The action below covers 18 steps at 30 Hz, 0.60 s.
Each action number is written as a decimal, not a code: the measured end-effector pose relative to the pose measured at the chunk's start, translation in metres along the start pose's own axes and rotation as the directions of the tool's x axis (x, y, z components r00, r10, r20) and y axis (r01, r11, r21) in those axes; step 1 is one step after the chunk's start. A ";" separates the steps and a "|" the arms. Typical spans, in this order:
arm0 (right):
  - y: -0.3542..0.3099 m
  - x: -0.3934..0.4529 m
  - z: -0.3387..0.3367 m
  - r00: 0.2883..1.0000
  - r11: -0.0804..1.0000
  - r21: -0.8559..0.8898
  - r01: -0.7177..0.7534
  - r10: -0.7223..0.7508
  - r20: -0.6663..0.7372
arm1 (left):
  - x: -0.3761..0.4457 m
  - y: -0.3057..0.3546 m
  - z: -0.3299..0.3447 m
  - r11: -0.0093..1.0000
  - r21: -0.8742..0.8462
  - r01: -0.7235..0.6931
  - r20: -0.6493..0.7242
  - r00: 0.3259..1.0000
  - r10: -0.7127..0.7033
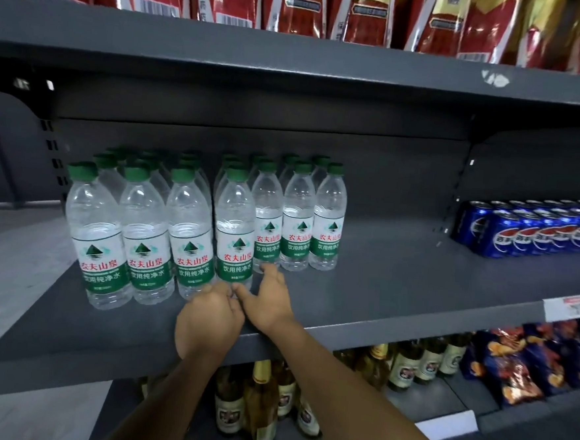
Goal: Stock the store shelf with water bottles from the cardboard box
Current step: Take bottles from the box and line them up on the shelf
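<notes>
On the grey shelf (pixel 396 296), both hands meet at the foot of the front water bottle (pixel 235 229) standing upright among the green-capped rows, the left hand (pixel 210 317) at seven o'clock with curled grip and the right hand (pixel 266 302) at five o'clock with fingers spread open against its base.

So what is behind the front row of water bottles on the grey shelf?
Behind the front row of water bottles more green caps show further bottles standing in rows toward the shelf's back panel. Their bodies are mostly covered, so the count is unclear.
</notes>
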State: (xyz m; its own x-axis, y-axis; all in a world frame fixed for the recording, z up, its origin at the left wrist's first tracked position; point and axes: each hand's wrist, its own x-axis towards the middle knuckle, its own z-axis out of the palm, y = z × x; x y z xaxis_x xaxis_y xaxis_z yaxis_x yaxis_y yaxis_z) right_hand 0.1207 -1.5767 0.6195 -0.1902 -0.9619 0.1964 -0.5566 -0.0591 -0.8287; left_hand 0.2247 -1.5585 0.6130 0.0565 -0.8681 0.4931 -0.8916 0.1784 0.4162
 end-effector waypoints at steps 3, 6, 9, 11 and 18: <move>0.000 -0.007 -0.003 1.000 1.000 -0.005 -0.002 0.002 0.011 | 0.000 0.000 0.000 1.000 0.017 -0.015 0.013 1.000 0.015; -0.001 -0.017 -0.007 1.000 1.000 -0.020 -0.010 0.010 -0.002 | 0.000 -0.001 0.000 0.999 0.017 -0.045 0.021 0.999 0.044; -0.001 -0.030 -0.009 1.000 0.998 -0.063 0.022 -0.023 -0.010 | 0.001 -0.004 0.002 0.995 0.038 -0.087 0.036 0.996 0.086; -0.001 -0.040 -0.009 0.998 0.992 -0.113 0.053 -0.057 -0.034 | 0.001 -0.006 0.004 0.993 0.045 -0.112 0.049 0.993 0.110; 0.009 -0.071 -0.002 0.965 0.934 -0.279 0.223 -0.253 -0.074 | 0.000 -0.010 0.004 0.987 0.019 -0.157 0.087 0.984 0.155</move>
State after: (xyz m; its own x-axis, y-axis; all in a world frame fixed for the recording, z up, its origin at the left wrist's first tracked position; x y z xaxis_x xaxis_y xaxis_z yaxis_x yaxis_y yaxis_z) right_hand 0.1270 -1.5087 0.5990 -0.1030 -0.8932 0.4376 -0.7881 -0.1952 -0.5838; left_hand 0.2317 -1.5614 0.6061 -0.1214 -0.8670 0.4832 -0.8979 0.3035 0.3189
